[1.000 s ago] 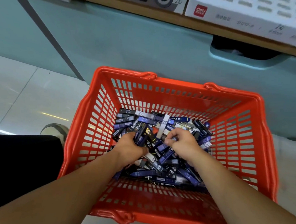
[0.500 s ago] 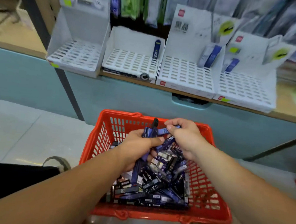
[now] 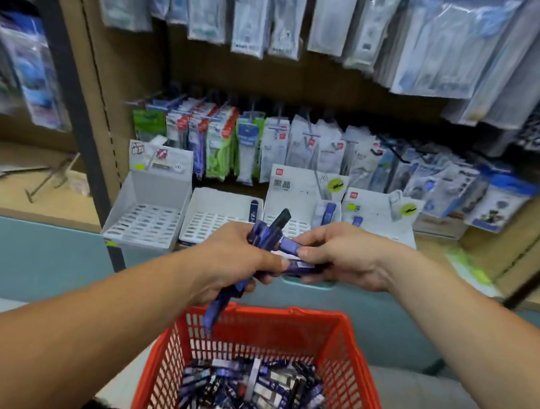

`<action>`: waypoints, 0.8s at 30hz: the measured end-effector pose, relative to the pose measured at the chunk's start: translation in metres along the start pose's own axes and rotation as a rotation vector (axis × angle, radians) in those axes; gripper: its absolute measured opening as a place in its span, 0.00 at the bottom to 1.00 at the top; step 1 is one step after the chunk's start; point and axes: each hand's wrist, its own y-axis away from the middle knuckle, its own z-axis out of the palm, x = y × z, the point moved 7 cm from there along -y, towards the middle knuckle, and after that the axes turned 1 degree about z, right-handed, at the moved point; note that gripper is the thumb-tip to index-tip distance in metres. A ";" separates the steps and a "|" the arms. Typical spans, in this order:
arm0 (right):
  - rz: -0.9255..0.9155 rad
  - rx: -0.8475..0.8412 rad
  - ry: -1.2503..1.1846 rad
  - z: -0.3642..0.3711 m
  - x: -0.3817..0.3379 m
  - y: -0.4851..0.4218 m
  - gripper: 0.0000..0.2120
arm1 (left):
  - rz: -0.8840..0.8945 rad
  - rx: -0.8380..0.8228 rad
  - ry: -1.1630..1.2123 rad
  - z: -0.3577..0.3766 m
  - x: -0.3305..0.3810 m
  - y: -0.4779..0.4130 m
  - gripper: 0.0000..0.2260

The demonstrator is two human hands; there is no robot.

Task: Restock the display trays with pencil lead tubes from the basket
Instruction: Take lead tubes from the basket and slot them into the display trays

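Observation:
My left hand grips a bunch of blue and black pencil lead tubes that stick out above and below the fist. My right hand pinches the near ends of some of those tubes from the right. Both hands hover above the red basket, which holds a heap of several more lead tubes. Behind the hands, white display trays stand on the wooden shelf: a far-left tray, a second tray with one blue tube upright, and two more at the right, partly hidden by my hands.
Packaged stationery hangs in rows on the back wall above the trays. The wooden shelf runs left past a dark upright post. A teal cabinet front lies below the shelf edge.
Both hands came up out of the basket with a bunch of tubes and now sit level with the trays. The view tilted up from the basket to the shelf.

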 end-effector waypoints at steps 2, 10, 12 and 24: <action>-0.052 -0.032 -0.068 0.003 0.003 0.004 0.10 | 0.010 0.028 -0.067 -0.004 0.013 0.002 0.09; -0.137 0.156 -0.204 -0.027 0.008 -0.005 0.08 | 0.088 0.205 0.013 0.004 0.033 -0.037 0.12; -0.133 0.246 -0.232 -0.044 0.015 -0.006 0.07 | 0.095 0.228 0.079 0.012 0.026 -0.050 0.12; -0.164 0.760 -0.384 -0.150 0.043 -0.016 0.15 | 0.065 0.164 0.148 0.064 0.007 -0.116 0.05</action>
